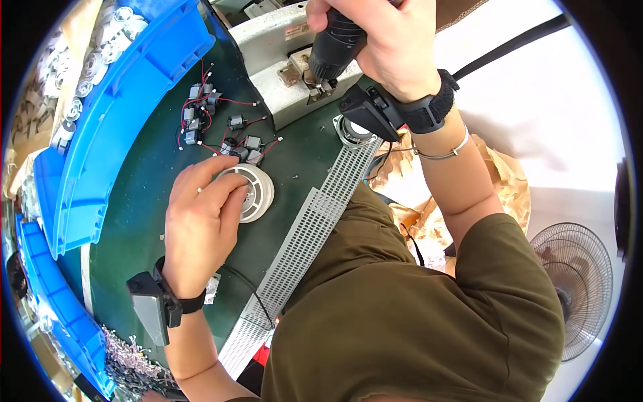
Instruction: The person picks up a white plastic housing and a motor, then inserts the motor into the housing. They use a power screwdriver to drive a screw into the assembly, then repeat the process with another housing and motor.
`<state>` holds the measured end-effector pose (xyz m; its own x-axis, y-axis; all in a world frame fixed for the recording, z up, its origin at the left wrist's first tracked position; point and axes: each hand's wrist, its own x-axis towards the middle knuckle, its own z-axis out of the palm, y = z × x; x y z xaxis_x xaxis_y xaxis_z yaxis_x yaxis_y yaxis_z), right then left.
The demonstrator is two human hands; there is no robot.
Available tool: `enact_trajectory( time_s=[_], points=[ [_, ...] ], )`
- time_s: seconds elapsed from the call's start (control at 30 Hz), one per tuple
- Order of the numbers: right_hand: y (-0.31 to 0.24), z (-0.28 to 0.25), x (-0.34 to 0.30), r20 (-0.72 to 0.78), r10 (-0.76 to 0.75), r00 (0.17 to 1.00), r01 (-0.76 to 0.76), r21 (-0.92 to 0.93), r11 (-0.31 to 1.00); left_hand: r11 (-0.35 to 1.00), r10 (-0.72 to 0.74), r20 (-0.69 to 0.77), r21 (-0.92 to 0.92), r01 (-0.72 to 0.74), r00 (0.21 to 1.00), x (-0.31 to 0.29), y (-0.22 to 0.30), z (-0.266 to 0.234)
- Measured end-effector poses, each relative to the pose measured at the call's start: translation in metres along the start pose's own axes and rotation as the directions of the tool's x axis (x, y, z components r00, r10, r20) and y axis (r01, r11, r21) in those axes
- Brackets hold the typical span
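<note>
My left hand [201, 218] rests at a white round plastic part [262, 191] on the green work surface, its fingers curled over the part's left side. Spoke-like openings show in its top face. Up at the right, my right hand [392, 53] grips a black electric screwdriver [337, 45]. The screwdriver's nose points down at a metal slot [315, 87] on a pale grey machine, perhaps a screw feeder; whether it touches is not clear. Several small motors [236, 122] with red wires lie just beyond my left hand.
Blue bins [127, 120] line the left side, with white round parts [94, 67] beyond. A perforated white metal strip [295, 241] runs along the near edge. A round metal-rimmed part [355, 130] sits by the machine. Small loose parts [134, 358] lie lower left; a fan [576, 288] stands right.
</note>
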<state>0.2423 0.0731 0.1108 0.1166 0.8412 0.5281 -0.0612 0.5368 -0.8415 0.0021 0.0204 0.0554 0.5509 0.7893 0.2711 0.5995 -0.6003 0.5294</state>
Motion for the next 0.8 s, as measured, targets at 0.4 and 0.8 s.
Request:
enact_trajectory(
  time_s=[0.4,0.8],
  points=[
    [-0.014,0.003,-0.013,0.119,0.118,0.986,-0.139,0.192,0.972,0.999,0.032,0.2,0.006,-0.033,0.979,0.004,0.003,-0.019],
    [-0.026,0.033,-0.012,0.662,0.074,0.746,-0.396,0.352,0.848,0.986,0.155,-0.091,-0.042,-0.16,0.984,-0.025,-0.016,0.007]
  ],
)
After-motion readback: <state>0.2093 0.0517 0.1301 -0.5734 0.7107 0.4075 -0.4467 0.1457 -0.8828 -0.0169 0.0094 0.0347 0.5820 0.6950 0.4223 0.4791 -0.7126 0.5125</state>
